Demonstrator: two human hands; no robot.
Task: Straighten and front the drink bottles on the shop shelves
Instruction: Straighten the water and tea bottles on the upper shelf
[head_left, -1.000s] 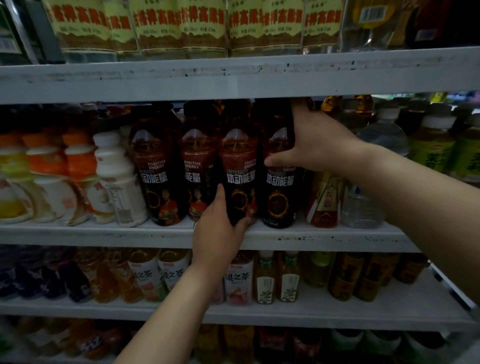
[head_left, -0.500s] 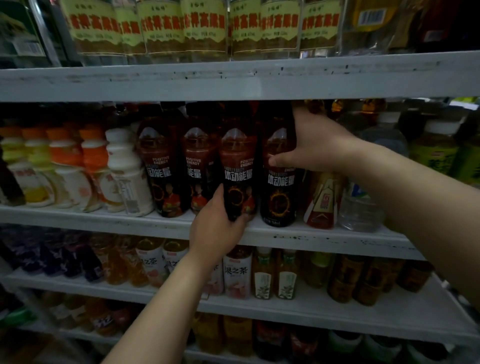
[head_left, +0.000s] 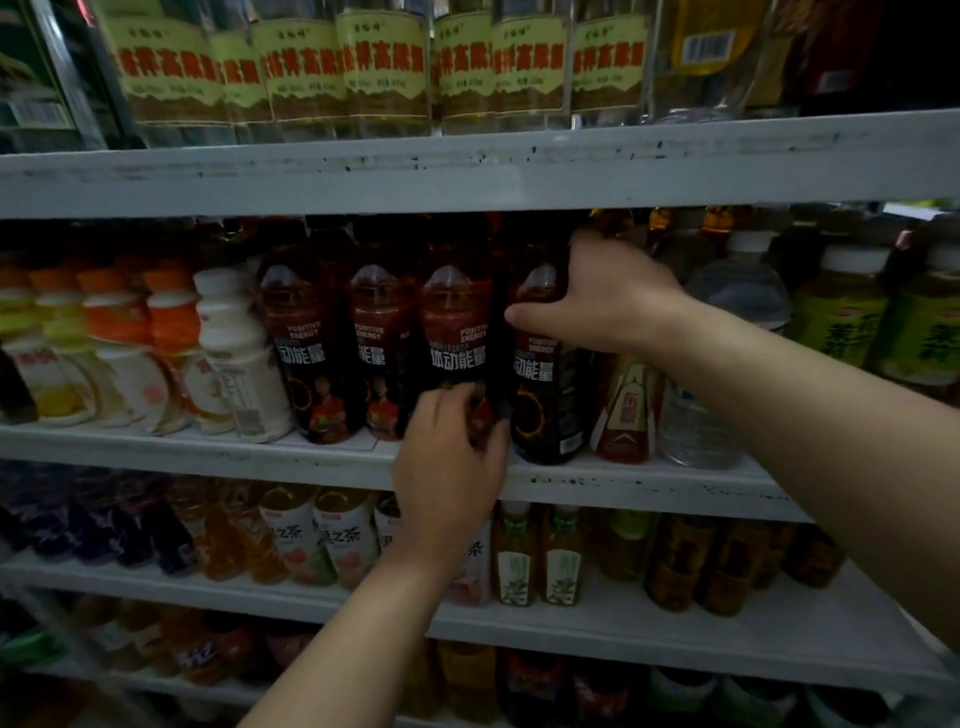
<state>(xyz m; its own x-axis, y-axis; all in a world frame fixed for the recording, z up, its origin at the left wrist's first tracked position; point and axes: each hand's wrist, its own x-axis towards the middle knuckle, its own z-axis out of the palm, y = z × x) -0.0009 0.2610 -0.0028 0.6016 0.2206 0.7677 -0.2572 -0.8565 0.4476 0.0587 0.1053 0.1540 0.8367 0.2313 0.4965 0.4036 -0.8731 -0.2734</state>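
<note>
Several dark red energy drink bottles with black labels stand in a row on the middle shelf (head_left: 649, 491). My left hand (head_left: 449, 467) grips the base of the third energy bottle (head_left: 457, 332), fingers curled round its lower label. My right hand (head_left: 608, 299) grips the upper part of the rightmost energy bottle (head_left: 548, 410), thumb across its front and fingers behind it. Both bottles stand upright with labels facing out. Two more energy bottles (head_left: 306, 353) stand to the left, untouched.
White and orange yoghurt-drink bottles (head_left: 239, 358) fill the shelf's left; a small red-capped bottle (head_left: 626, 410), a clear water bottle (head_left: 727, 312) and green tea bottles (head_left: 836, 312) sit right. Yellow-labelled bottles (head_left: 384, 62) line the top shelf; tea bottles (head_left: 563, 561) fill the lower shelf.
My left hand has slid from the left side of the third bottle's base round to its front, with fingers curled over the lower label. My right hand keeps its hold on the rightmost bottle.
</note>
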